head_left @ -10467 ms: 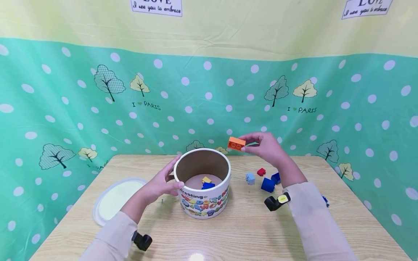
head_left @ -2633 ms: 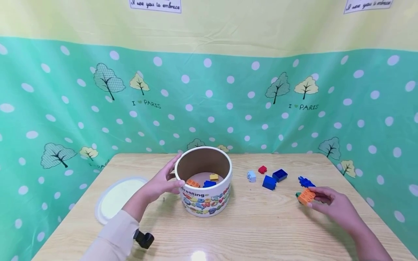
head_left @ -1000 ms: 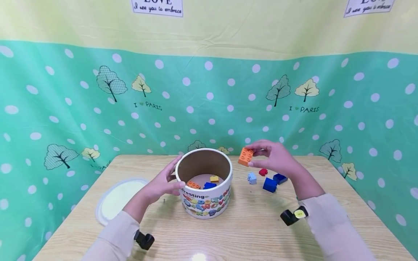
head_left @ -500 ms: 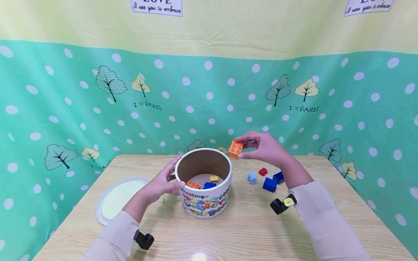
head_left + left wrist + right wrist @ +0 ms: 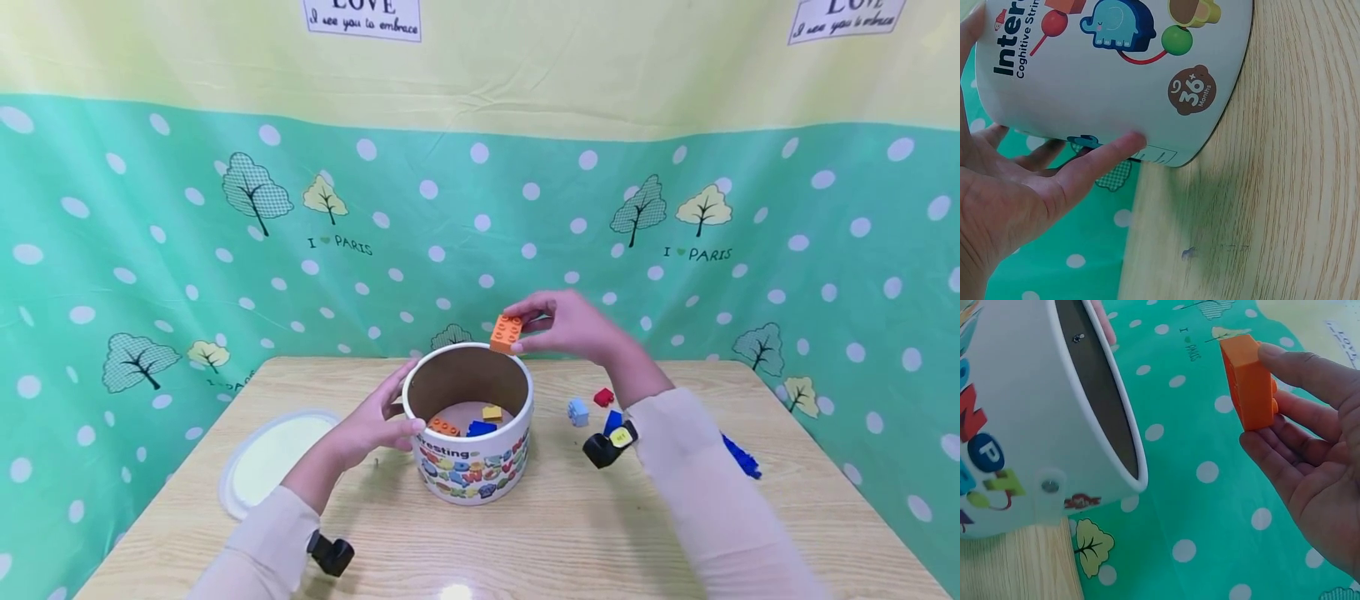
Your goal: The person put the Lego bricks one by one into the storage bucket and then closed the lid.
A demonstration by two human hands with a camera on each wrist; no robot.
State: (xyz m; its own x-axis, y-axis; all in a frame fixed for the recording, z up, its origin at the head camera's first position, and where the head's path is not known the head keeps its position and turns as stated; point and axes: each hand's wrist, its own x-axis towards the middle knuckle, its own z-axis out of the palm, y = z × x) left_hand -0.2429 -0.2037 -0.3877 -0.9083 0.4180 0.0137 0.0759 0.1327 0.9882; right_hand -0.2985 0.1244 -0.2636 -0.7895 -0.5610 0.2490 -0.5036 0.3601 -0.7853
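A white round tub [image 5: 471,487] printed with colourful letters stands on the table. My left hand [image 5: 372,423] holds its left side, thumb near the front rim and the other fingers further round; in the left wrist view one fingertip touches the printed wall. Above the tub's far right rim, my right hand [image 5: 573,327] pinches an orange building brick [image 5: 506,334] between thumb and fingers. In the right wrist view that brick [image 5: 1254,387] is apart from the rim. Inside the tub lie another orange brick [image 5: 444,426], a blue brick [image 5: 481,428] and a yellow brick [image 5: 492,412].
Right of the tub lie a light blue brick [image 5: 577,412], a small red brick [image 5: 603,397] and a blue brick [image 5: 613,421] partly behind the wrist camera. A blue piece [image 5: 741,457] sits farther right. A white round lid [image 5: 273,462] rests at left.
My right hand picked the orange brick up from the table's right side and has carried it left to the tub. Another orange brick has entered the tub since the oldest frame. My left hand stays put.
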